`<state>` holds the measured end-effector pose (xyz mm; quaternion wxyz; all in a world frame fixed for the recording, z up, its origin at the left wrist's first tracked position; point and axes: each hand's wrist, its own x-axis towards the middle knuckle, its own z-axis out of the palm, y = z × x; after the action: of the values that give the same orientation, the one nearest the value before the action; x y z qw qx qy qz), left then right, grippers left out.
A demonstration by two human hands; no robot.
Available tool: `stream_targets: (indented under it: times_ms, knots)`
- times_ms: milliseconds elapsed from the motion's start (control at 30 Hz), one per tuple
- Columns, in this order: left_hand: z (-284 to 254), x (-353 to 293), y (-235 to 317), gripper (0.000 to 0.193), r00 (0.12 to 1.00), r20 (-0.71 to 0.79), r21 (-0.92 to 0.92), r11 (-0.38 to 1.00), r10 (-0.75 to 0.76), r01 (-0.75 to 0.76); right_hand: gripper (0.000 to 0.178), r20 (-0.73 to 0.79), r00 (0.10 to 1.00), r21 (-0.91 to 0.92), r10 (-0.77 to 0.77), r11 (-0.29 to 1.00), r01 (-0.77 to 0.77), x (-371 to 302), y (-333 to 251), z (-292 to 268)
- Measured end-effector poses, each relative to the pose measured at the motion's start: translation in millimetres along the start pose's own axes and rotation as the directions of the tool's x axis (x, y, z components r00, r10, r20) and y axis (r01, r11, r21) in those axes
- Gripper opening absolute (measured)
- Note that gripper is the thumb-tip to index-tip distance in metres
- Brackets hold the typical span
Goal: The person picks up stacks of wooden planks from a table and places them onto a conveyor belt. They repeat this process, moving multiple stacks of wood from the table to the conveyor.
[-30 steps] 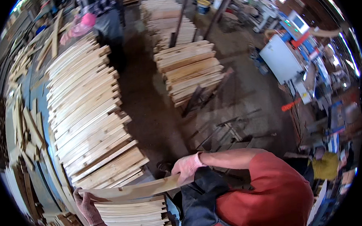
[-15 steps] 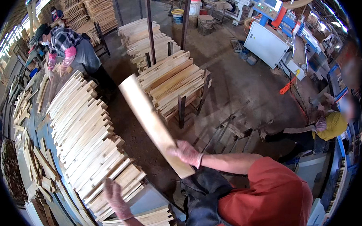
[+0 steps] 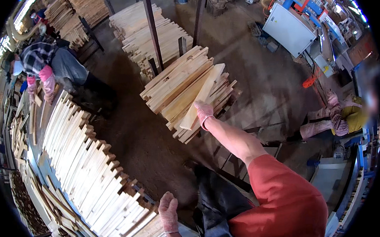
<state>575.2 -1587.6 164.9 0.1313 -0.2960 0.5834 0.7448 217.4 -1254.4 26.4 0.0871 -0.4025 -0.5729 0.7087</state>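
My right hand (image 3: 204, 111), in a pink knit glove, grips a pale wooden board (image 3: 209, 84) near its lower end. The board lies slantwise over the near stack of boards (image 3: 175, 89), crossing the pieces under it; whether it rests fully on them I cannot tell. My left hand (image 3: 168, 210), gloved the same way, hangs low beside the near end of a long row of wooden strips (image 3: 87, 166) on the bench. Its fingers are loosely bent, a little apart, and nothing shows in them.
Dark metal posts (image 3: 152, 30) rise behind the near stack, with more stacked boards (image 3: 151, 34) beyond. A co-worker (image 3: 54, 65) bends over the bench's far end. Another person (image 3: 344, 114) is at the right, below a white machine cabinet (image 3: 289, 29). Loose offcuts (image 3: 52, 198) line the bench's left side.
My right hand has carried the board away from my body and over the near stack, turning it to slant the other way. My left hand has moved right, off the row of strips.
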Motion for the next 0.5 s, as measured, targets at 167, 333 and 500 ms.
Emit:
stream_targets:
  times_ms: [167,333,500]
  knots:
    - [2.9,36.4,-18.2,0.047,0.979,-0.046,-0.03,0.98,-0.197,0.196,0.043,-0.127,0.985,0.003,0.119,0.993,-0.119,44.3,11.4,76.6]
    - [5.4,61.0,-37.8,0.047,0.952,-0.078,0.072,0.951,-0.295,0.3,0.067,0.277,0.939,-0.326,0.203,0.939,-0.107,68.5,17.5,102.7]
    - [17.9,79.4,-24.5,0.05,0.94,-0.032,0.115,0.933,-0.341,0.342,0.054,0.188,0.982,-0.792,-0.028,0.586,0.168,115.3,44.8,75.6]
